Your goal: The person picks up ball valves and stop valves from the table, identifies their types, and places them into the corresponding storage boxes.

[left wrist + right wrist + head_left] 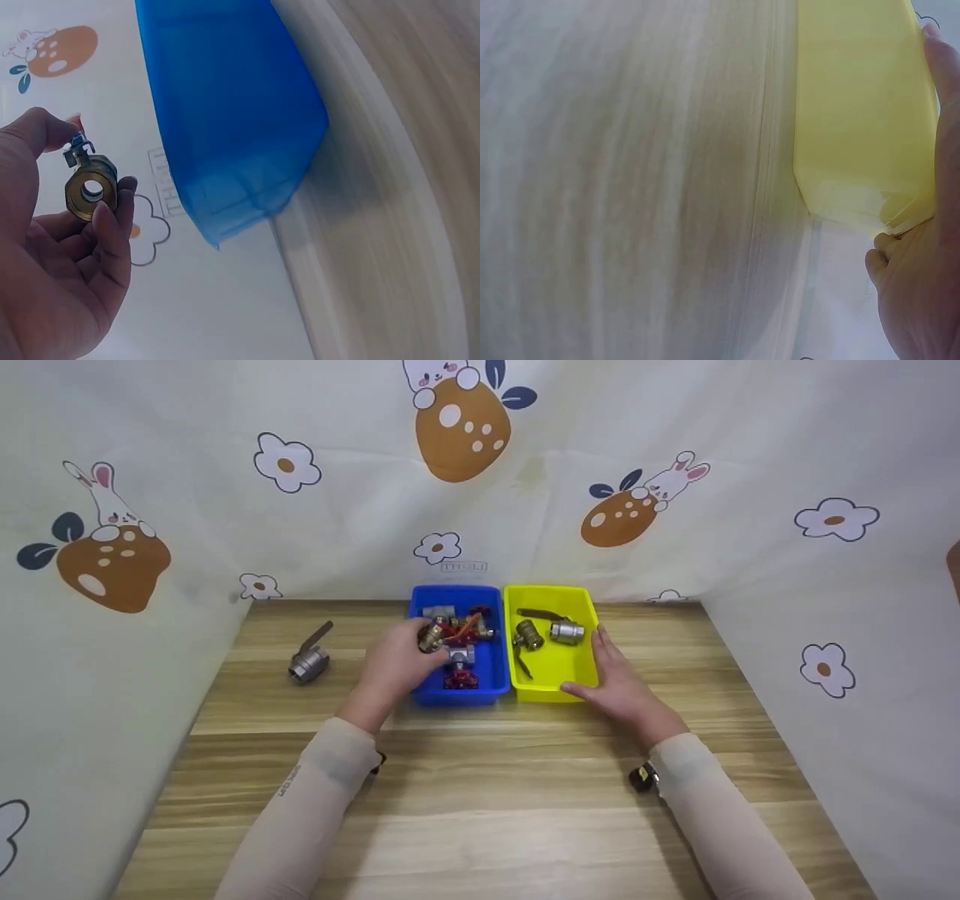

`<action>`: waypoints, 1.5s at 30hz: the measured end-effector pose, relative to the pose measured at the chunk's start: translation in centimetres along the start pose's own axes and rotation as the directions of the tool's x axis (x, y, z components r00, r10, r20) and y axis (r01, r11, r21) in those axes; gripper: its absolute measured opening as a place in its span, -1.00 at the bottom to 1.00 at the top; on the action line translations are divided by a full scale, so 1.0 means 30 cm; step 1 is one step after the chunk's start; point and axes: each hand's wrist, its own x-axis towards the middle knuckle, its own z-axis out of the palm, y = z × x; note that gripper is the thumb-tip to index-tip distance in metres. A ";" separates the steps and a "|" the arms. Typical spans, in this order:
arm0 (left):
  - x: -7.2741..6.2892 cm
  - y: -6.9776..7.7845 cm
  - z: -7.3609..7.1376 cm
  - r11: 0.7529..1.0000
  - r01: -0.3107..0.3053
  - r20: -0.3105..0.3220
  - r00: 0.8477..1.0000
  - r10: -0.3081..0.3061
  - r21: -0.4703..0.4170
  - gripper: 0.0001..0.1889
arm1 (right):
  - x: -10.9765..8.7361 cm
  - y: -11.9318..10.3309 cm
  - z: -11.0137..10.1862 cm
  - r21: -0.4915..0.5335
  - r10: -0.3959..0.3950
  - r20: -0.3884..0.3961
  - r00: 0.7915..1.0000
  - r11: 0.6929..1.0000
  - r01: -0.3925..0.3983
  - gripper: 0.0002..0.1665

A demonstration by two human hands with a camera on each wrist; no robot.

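My left hand (397, 660) grips a brass ball valve (431, 638) above the blue bin (457, 697); its orange-red lever (465, 626) points right over the bin. In the left wrist view the valve's round bore (93, 190) faces the camera, between thumb and fingers. Inside the blue bin are several valves, among them a grey one with a red handwheel (461, 679). My right hand (626, 690) rests against the yellow bin (551, 694), straight fingers along its right side and thumb at the front rim. That bin holds a brass valve (529, 635) and a silver lever valve (566, 631).
Another silver ball valve (309, 665) with a brown lever lies on the wooden table (480, 795), left of the blue bin. Both bins stand side by side near the patterned backdrop (360, 532), which rises behind the table and along its sides.
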 end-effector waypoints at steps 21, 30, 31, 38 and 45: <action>0.052 0.159 0.071 0.988 -0.107 0.044 0.994 0.102 0.112 -0.38 | -0.006 -0.009 -0.001 0.013 0.019 0.009 1.000 1.000 -0.019 0.54; 0.071 0.211 0.089 0.992 -0.095 0.089 0.992 0.087 0.083 -0.31 | -0.003 -0.003 -0.001 0.014 0.005 0.001 1.000 1.000 -0.005 0.54; 0.073 0.216 0.090 0.992 -0.097 0.091 0.992 0.090 0.082 -0.31 | -0.002 -0.002 -0.002 0.009 0.001 0.003 1.000 1.000 -0.001 0.55; 0.089 0.252 0.103 0.982 -0.155 0.078 0.986 0.148 0.105 -0.40 | -0.002 0.003 -0.002 0.003 -0.003 0.005 1.000 1.000 0.003 0.58; 0.103 0.288 0.113 0.978 -0.153 0.102 0.985 0.139 0.141 -0.35 | -0.003 -0.001 -0.001 0.015 0.006 0.010 1.000 1.000 -0.006 0.57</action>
